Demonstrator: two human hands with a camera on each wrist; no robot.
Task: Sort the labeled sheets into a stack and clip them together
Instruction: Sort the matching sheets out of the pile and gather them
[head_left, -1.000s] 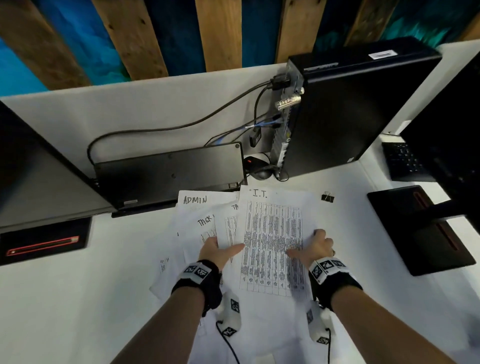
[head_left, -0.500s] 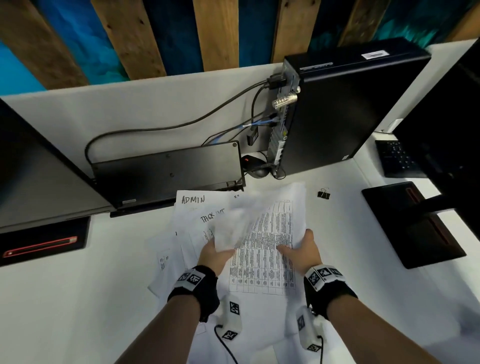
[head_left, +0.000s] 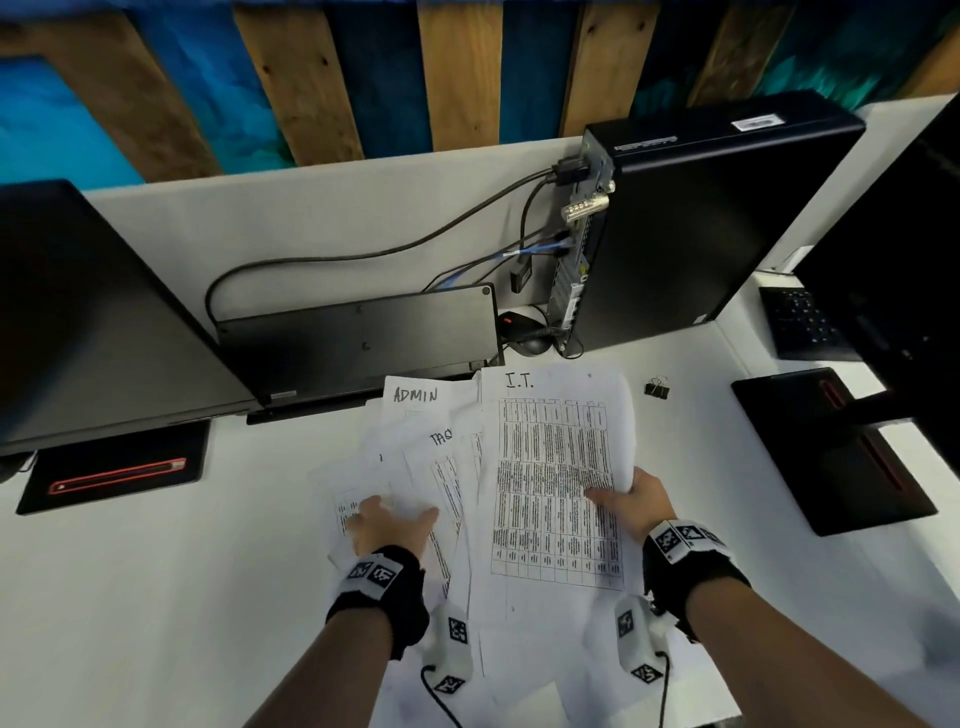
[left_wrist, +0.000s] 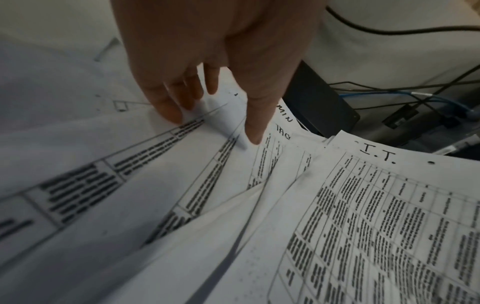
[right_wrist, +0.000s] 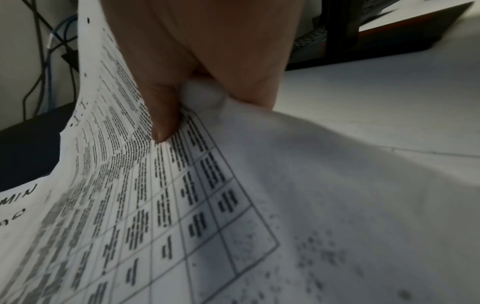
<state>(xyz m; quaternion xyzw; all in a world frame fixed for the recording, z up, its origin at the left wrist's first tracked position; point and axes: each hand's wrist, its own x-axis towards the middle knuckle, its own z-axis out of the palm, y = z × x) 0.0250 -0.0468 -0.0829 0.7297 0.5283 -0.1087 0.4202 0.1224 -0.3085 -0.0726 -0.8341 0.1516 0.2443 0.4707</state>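
Several printed sheets lie fanned on the white desk. The sheet marked "I.T." (head_left: 556, 467) (left_wrist: 376, 216) (right_wrist: 124, 185) is on top at the right; my right hand (head_left: 628, 501) (right_wrist: 197, 92) pinches its right edge, thumb on the print, and the edge curls up. A sheet marked "ADMIN" (head_left: 415, 397) sticks out at the back, with another handwritten sheet (head_left: 441, 441) below it. My left hand (head_left: 389, 525) (left_wrist: 207, 98) rests with straight fingers on the left sheets (left_wrist: 130, 174). A black binder clip (head_left: 657, 388) lies on the desk right of the papers, untouched.
A black computer tower (head_left: 701, 223) with cables stands behind the papers. A black flat device (head_left: 358, 338) leans at the back. A monitor (head_left: 93, 322) is at the left; a monitor base (head_left: 831, 447) and keyboard (head_left: 805, 322) at the right.
The left hand let go of the raised "I.T." sheet and moved left onto the other papers. The right hand slid to the sheet's right edge and keeps hold.
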